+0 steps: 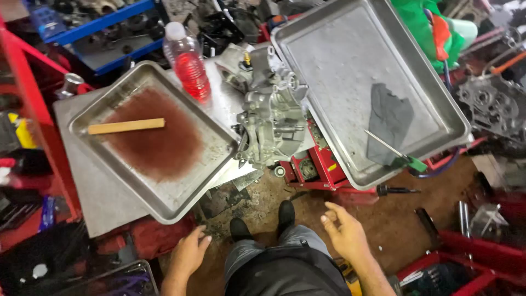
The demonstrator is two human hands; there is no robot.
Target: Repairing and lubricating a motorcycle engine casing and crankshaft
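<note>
Both hands hang low and empty at the bottom of the view, above the dirty workshop floor [394, 219], with the person's two black shoes [263, 219] between them. The left hand [190, 251] has its fingers loosely curled with nothing in them, just below the near corner of a metal tray [181, 205] whose bottom carries a wide reddish-brown stain; a flat wooden stick [126, 126] lies across that stain. The right hand [344, 230] is open too, fingers relaxed and slightly spread, gripping nothing – it hovers over bare floor, below a red tool box [320, 170] and near a dark-handled screwdriver [397, 191] lying on the ground. Between the two trays sits a grey cast engine casing [274, 115], resting on a metal-topped bench [93, 186] and well apart from either hand. Behind the stained tray stands a clear plastic bottle [189, 63] half full of red liquid, with a white cap. The second, larger metal tray [350, 60] lies tilted to the right and holds a dark grey rag [389, 118] and a thin metal tool with a green handle [397, 151] at its near edge – the handle pokes just over the rim. Another engine case [493, 107] shows at the far right
</note>
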